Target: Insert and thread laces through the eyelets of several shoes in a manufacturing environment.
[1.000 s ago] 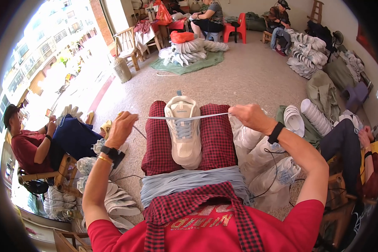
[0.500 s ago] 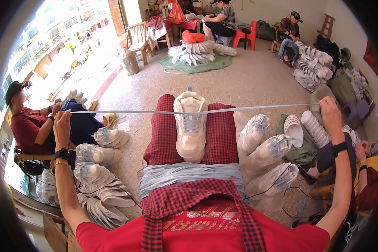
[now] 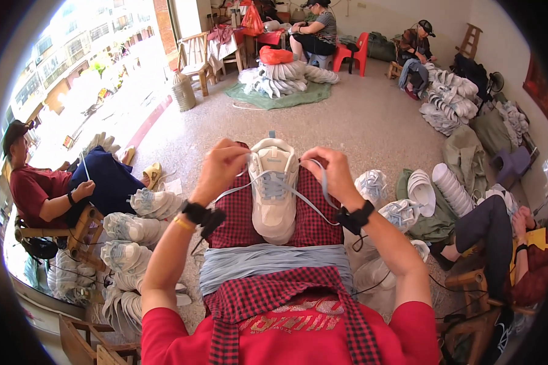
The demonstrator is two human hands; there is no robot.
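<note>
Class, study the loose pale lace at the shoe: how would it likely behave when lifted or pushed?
The lace is probably floppy: it curves slackly below the right hand. It is likely light, being a thin, narrow strip. Pushed endwise, it would probably buckle, as it bends easily over the shoe.

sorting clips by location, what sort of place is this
Probably a small shoe workshop: a pale sneaker rests on the wearer's checked lap, a bundle of blue-grey laces lies there too, and white shoes sit in rows on the floor.
</note>
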